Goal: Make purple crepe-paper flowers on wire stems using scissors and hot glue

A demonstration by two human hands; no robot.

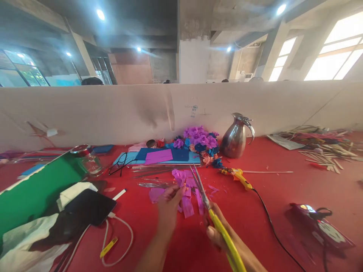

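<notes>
Purple paper (178,175) is being pinched between the fingers of my left hand (170,196), thumb and forefinger pressing together, above loose scraps (187,207) lying on the red bench (255,226). My right hand (233,231) is gripping yellow-handled scissors (217,221), its fingers wrapping the handles, the blades standing slightly parted and pointing to eleven o'clock, near the paper. Beyond my hands, flowers (198,138) are lying at twelve o'clock, a metal jug (234,138) is standing at one, and a glue gun (241,177) is lying at two.

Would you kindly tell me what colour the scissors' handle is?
Yellow handle, seen in the head view.
</notes>
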